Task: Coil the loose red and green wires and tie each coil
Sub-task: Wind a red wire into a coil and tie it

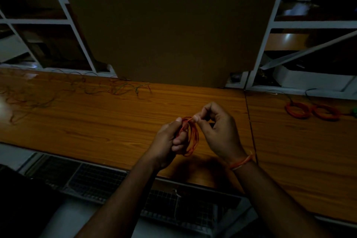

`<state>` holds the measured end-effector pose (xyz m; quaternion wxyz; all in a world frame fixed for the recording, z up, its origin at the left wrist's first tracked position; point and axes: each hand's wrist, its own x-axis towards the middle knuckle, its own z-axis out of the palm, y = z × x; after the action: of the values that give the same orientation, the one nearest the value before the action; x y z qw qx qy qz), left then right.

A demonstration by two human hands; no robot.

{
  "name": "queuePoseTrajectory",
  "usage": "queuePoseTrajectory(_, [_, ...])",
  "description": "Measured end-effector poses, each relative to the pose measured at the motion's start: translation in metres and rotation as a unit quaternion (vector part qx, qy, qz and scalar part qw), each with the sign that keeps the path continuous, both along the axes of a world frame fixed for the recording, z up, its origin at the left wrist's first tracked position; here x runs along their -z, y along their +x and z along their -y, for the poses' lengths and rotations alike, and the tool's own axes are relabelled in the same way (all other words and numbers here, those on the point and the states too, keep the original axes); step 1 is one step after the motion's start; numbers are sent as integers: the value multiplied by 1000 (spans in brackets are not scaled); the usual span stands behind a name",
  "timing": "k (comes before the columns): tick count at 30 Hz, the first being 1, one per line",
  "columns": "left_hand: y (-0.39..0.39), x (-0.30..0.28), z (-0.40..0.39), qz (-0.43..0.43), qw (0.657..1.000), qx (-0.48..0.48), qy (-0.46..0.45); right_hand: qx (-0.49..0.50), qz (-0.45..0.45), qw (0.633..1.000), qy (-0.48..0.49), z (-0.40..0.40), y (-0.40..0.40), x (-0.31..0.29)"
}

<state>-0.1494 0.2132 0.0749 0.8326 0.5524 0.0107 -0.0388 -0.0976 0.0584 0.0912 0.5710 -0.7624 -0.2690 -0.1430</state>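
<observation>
A coil of red wire (193,138) hangs just above the wooden table (100,120), held between both hands. My left hand (170,141) grips the coil's left side with curled fingers. My right hand (216,129) pinches the wire's free end at the top of the coil between thumb and forefinger. Loose red and green wires (116,88) lie tangled along the table's far left. Two finished red coils (311,110) lie flat at the far right.
A big brown cardboard panel (170,25) stands behind the table's middle. White shelf frames (77,31) flank it on both sides. A wire mesh tray (108,185) runs below the table's front edge. A seam (250,121) splits the tabletop right of my hands.
</observation>
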Motion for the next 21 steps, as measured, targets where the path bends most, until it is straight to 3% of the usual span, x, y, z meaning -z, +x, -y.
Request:
queuePoseTrajectory(11, [-5,1,-3,-37,990,121,-65,11,-86,987,136,3,16,8])
queuePoseTrajectory(14, [-6,-3,-4,-38,984,150,-88,4,-110,990,92,1,14,14])
queuePoseTrajectory(18, [-5,-7,1,-29,994,96,-41,2,-175,985,-10,-5,13,33])
queuePoseTrajectory(21, [-5,-11,5,-40,992,77,-95,4,-243,970,-22,-10,5,38])
